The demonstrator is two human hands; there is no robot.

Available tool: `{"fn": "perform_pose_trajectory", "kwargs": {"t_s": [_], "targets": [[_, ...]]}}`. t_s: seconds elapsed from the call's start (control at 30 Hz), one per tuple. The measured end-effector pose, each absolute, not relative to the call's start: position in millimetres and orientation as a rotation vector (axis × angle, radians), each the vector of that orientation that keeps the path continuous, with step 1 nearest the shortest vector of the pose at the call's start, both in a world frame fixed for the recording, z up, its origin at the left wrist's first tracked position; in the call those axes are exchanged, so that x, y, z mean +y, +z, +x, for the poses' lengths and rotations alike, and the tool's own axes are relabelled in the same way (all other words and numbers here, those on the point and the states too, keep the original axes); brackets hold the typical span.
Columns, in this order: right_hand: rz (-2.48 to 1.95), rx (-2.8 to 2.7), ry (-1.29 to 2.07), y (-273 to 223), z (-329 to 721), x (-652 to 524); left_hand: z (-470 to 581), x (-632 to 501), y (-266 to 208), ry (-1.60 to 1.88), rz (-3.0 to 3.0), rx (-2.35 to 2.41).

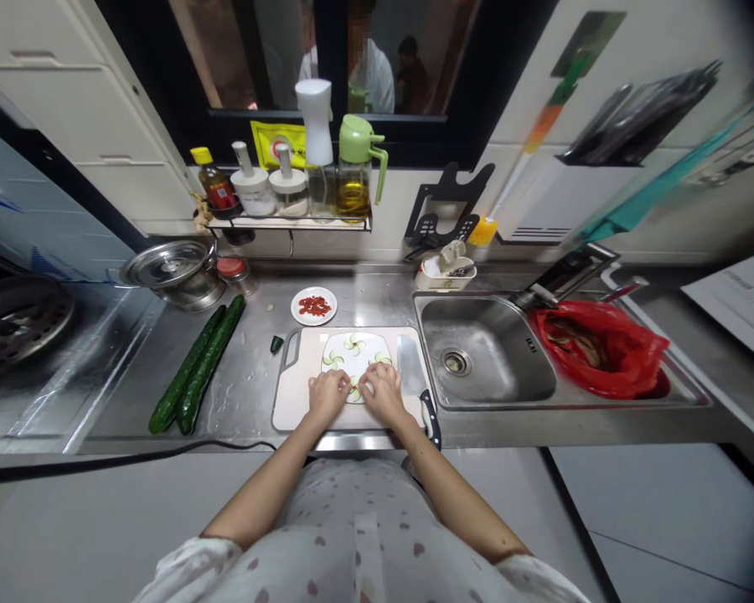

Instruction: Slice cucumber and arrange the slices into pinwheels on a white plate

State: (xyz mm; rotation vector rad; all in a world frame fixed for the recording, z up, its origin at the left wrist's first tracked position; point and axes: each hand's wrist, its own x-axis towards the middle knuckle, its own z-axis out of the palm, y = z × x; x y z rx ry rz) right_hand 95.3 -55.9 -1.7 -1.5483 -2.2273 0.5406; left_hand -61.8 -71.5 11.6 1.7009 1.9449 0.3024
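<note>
Beneath left hand (330,392) and right hand (382,389) lies a pale rectangular cutting board with grey trim (294,404); on it, a white rounded-square plate (352,367). Both hands curl inward over its near side; cannot tell if they pinch anything. Between them sits a pinwheel of thin green-edged pale slices (356,395).

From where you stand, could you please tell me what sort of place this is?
Most likely a kitchen: a metal sink is set in the counter, and a shelf holds seasoning jars.
</note>
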Motion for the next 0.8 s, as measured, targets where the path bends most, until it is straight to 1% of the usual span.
{"fn": "perform_pose_trajectory", "kwargs": {"t_s": [0.63,0.8], "targets": [[-1.563,-2.328,0.505,-1.0,88.2,-54.6,-57.6,-69.3,10.5,0.297,1.704,1.954],[-1.572,-2.260,0.523,2.8,92.1,-53.1,-61.6,-71.4,12.9,0.326,1.672,1.956]]}}
